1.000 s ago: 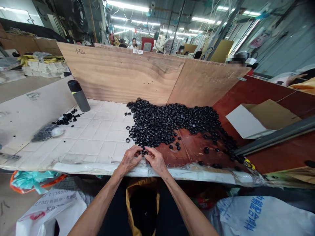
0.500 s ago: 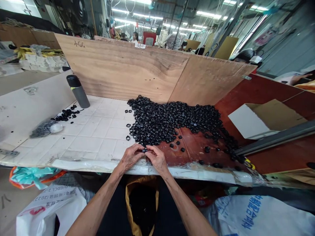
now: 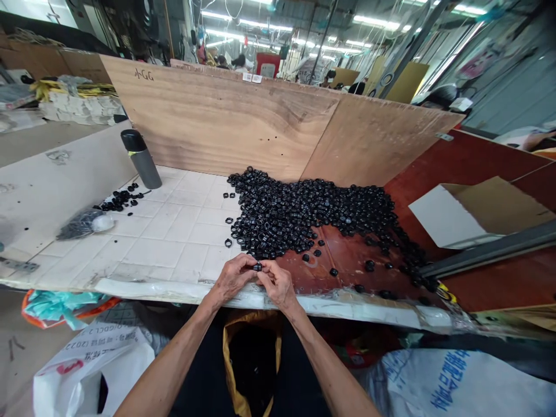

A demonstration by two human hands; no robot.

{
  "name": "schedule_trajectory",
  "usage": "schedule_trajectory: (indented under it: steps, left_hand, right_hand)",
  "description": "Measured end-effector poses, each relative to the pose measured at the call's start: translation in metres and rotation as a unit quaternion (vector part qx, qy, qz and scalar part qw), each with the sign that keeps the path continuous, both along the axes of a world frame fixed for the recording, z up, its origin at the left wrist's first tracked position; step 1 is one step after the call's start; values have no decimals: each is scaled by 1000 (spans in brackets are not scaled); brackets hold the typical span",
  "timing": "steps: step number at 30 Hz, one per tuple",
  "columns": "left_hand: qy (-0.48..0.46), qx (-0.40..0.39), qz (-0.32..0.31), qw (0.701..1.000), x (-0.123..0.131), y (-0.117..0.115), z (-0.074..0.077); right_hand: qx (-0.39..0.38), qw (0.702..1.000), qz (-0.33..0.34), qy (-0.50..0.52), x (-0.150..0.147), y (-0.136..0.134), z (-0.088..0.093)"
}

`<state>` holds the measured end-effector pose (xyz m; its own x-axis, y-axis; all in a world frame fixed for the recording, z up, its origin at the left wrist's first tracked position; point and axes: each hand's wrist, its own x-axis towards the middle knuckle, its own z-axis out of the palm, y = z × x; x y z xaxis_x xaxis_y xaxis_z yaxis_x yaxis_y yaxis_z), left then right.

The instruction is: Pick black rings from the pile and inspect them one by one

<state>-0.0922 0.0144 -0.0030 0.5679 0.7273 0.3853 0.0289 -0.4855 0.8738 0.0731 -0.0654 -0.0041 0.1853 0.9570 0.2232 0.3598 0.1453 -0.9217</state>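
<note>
Between the fingertips of both hands is a small black plastic part [image 3: 257, 267], partly covered by the fingers. My left hand [image 3: 236, 278] pinches it from the left, and my right hand [image 3: 277, 282] grips it from the right. Both hands are just above the front edge of the bench. Right beyond them spreads a large heap of black ring-shaped parts [image 3: 295, 211], lying partly on the white surface and partly on the red-brown board. A few loose black parts [image 3: 333, 271] lie to the right of my right hand.
A dark bottle [image 3: 142, 159] stands at the back left, near a clear bag of black pieces [image 3: 82, 225]. A wooden panel [image 3: 226, 116] closes off the back. On the right are an open carton [image 3: 452, 217] and a metal bar [image 3: 490, 248]. An open yellow-rimmed bag [image 3: 228, 359] sits below the edge.
The view has shifted slightly. Both hands stay together at the bench edge, and the black part between the fingers now shows more upright. A loose piece near my right hand has moved rightward.
</note>
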Motion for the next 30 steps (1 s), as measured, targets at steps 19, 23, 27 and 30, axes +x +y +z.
schedule_trajectory:
  steps: [19,23,27,30]
  left_hand:
    - [13,-43,24,999,0,2,-12]
    - [24,-64,93,993,3,5,-14]
    - [-28,-226,160,960,4,10,-14]
    - [-52,-284,134,948,4,12,-13]
  right_hand:
    - [39,994,-28,-99,3,4,-1]
    - [21,995,-50,-81,5,3,-4]
    - [11,985,56,-163,1,4,0]
    - [15,967,61,-246,-13,9,2]
